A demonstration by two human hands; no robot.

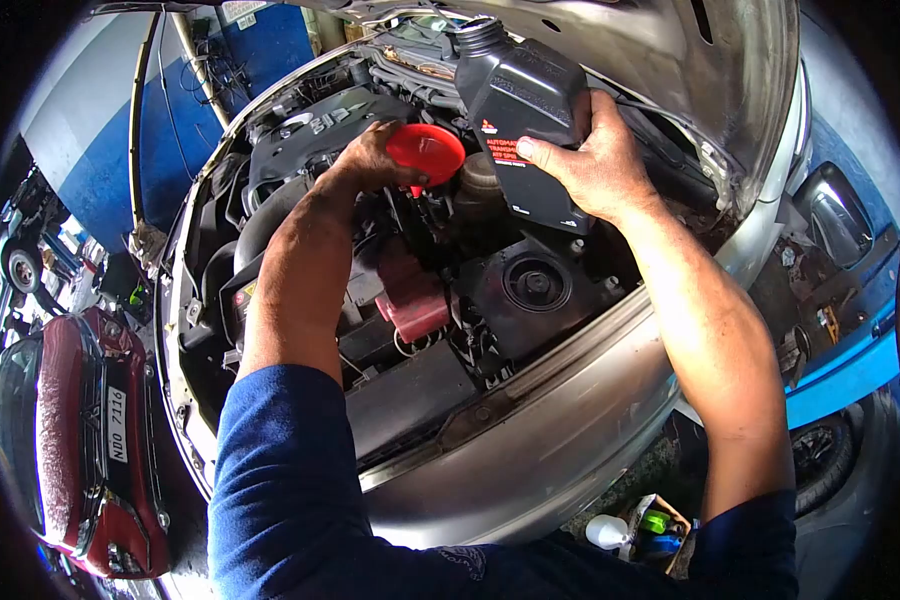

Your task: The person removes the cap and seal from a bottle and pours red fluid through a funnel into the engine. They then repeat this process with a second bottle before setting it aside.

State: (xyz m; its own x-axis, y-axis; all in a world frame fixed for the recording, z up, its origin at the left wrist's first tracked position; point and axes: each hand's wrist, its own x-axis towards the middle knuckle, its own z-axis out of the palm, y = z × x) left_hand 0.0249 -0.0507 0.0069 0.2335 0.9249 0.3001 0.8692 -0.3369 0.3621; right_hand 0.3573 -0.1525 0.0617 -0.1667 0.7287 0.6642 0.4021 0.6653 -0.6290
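Observation:
My right hand (pixel 602 165) grips a black bottle of automatic transmission fluid (pixel 530 120) by its side. The bottle stands nearly upright, its neck at the top with no cap on it. A red funnel (pixel 425 150) is in my left hand (pixel 372 155), whose fingers close around its rim. The funnel is over the engine bay, to the left of the bottle and apart from it. Where its spout ends I cannot make out. Below both hands lies the engine bay with a black engine cover (pixel 320 125) and a red box-shaped part (pixel 410 300).
The raised hood (pixel 660 50) slopes above the bay on the right. A silver fender (pixel 530 440) runs along my front. A box (pixel 670 525) with bottles sits low by my right side. A red car (pixel 65 430) stands at left, a wheel (pixel 825 460) at lower right.

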